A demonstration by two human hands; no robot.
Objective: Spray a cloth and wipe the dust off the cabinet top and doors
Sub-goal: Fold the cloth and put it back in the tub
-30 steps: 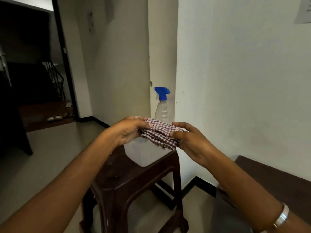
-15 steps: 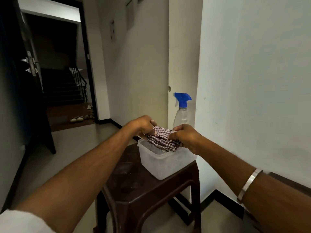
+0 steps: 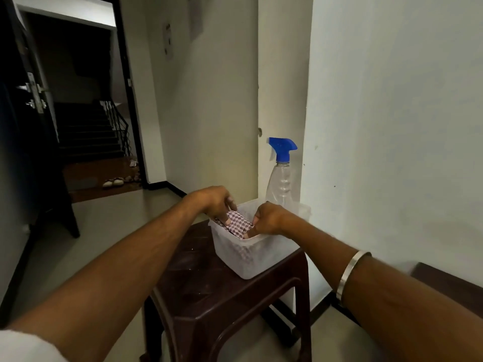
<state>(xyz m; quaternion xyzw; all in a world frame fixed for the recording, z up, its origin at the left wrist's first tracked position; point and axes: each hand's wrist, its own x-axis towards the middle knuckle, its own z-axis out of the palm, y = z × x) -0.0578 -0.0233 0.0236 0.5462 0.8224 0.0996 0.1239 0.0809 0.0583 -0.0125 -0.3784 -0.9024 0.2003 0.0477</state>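
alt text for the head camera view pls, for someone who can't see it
Both hands, left hand and right hand, grip a checked cloth inside a translucent plastic tub on a dark stool. A blue-topped spray bottle stands behind the tub, beside a white wall.

There are two bare hands, the left hand (image 3: 214, 202) and the right hand (image 3: 269, 219). There is one checked red-and-white cloth (image 3: 238, 226), one clear plastic tub (image 3: 251, 254), one clear spray bottle with a blue top (image 3: 281, 173), one dark brown plastic stool (image 3: 222, 296) and one silver bangle (image 3: 350, 273).
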